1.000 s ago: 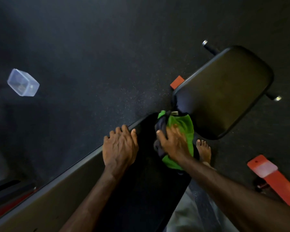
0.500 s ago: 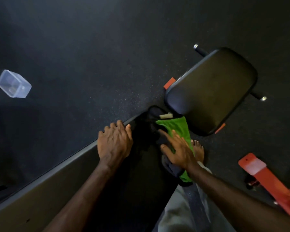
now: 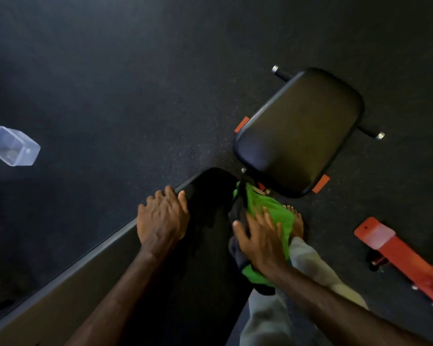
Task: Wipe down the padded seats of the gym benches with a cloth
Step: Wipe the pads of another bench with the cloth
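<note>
A long black padded bench pad (image 3: 205,245) runs from the lower left up to the middle. My left hand (image 3: 161,219) rests flat on its left edge, fingers over the rim. My right hand (image 3: 260,242) presses a green and dark cloth (image 3: 268,211) against the pad's right edge with straight, spread fingers. Beyond the pad's end sits a smaller black seat pad (image 3: 298,132), untouched.
A clear plastic container (image 3: 14,146) lies on the dark rubber floor at the left. An orange bench frame piece (image 3: 400,255) lies at the lower right. A bare foot (image 3: 296,224) and a grey trouser leg (image 3: 308,265) stand beside the bench.
My right hand has slid the cloth along the pad's right edge, down and then back up a little. My left hand stays in place on the left edge.
</note>
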Demonstrator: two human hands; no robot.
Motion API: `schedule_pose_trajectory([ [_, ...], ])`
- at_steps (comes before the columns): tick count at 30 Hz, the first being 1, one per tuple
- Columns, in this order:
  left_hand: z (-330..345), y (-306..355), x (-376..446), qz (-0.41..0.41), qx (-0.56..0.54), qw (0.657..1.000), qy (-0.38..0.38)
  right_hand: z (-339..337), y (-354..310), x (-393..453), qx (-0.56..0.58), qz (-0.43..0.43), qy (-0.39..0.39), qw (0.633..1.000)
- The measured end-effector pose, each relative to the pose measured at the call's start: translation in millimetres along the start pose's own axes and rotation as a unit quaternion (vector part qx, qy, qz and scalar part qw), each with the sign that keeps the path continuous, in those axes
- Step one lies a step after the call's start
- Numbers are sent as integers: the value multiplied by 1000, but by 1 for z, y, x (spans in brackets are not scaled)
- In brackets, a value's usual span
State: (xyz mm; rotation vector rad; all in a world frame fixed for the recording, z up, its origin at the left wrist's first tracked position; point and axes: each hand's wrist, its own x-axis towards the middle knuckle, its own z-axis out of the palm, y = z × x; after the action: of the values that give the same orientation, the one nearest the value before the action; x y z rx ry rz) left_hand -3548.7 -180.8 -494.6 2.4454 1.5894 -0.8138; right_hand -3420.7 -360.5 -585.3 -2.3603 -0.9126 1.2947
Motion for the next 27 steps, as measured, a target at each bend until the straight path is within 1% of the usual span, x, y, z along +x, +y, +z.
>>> schedule_pose_trajectory([
  [1, 1, 1, 0, 3, -2, 1000, -3, -1, 6, -12, 2, -58, 6, 998],
  [2, 0, 0, 0, 3, -2, 1000, -5, -7, 14, -9, -1, -96, 2, 995],
  [3, 0, 0, 0, 4, -1, 1000, -4, -16, 20, 1, -9, -100, -4, 995],
  [4, 0, -1, 0, 6, 0, 1000, -4, -21, 22, 14, -19, -74, 9, 997],
  [5, -1, 0, 0, 8, -1, 1000, -4, -23, 19, 27, -8, -19, 15, 1000],
  [7, -2, 0, -1, 8, 1, 1000, -1, -19, -5, 32, 33, 103, -31, 994],
  [8, -3, 1, 0, 5, 4, 1000, 1, -12, -16, 25, 21, 101, -26, 994],
  [9, -4, 2, 0, 2, 7, 1000, -3, -8, -22, 11, 4, 53, -2, 999],
  [10, -2, 3, -1, 1, 10, 1000, -7, -5, -20, -4, -2, -24, 16, 1000],
  [12, -2, 3, -1, 0, 14, 1000, -7, -14, -2, -9, -12, -158, -8, 987],
  [13, -2, 2, 0, 1, 11, 1000, -9, -18, 8, 1, -23, -174, -22, 984],
  [14, 0, 0, -1, 6, 8, 1000, -10, -18, 14, 14, -19, -142, -30, 989],
  [15, 1, 0, -1, 13, 3, 1000, -6, -18, 18, 27, 8, -66, -17, 998],
  [17, 2, -2, -1, 29, -9, 1000, -2, -14, 10, 36, 63, 89, 11, 994],
  [18, 2, -2, -1, 34, -14, 999, -1, -10, 1, 27, 59, 124, 3, 991],
  [19, 2, -2, 0, 39, -16, 999, 1, -6, -7, 12, 48, 124, -1, 991],
  [20, 2, -2, 0, 38, -20, 999, 0, -4, -10, -5, 39, 94, -1, 995],
  [22, 2, -3, 0, 38, -24, 999, -5, -4, 2, -31, 45, -7, 9, 999],
  [23, 2, -4, 0, 38, -21, 999, -5, -5, 11, -33, 49, -36, 13, 998],
  [24, 2, -3, -1, 36, -20, 999, -5, -7, 17, -27, 57, -37, 22, 997],
  [25, 1, -3, -1, 36, -18, 999, -5, -8, 17, -20, 68, -9, 34, 997],
  [26, 0, -1, 0, 37, -17, 999, -3, -12, 10, -14, 82, 37, 37, 995],
  [27, 0, -1, -1, 38, -16, 999, -3, -12, -3, -16, 85, 100, 19, 991],
])
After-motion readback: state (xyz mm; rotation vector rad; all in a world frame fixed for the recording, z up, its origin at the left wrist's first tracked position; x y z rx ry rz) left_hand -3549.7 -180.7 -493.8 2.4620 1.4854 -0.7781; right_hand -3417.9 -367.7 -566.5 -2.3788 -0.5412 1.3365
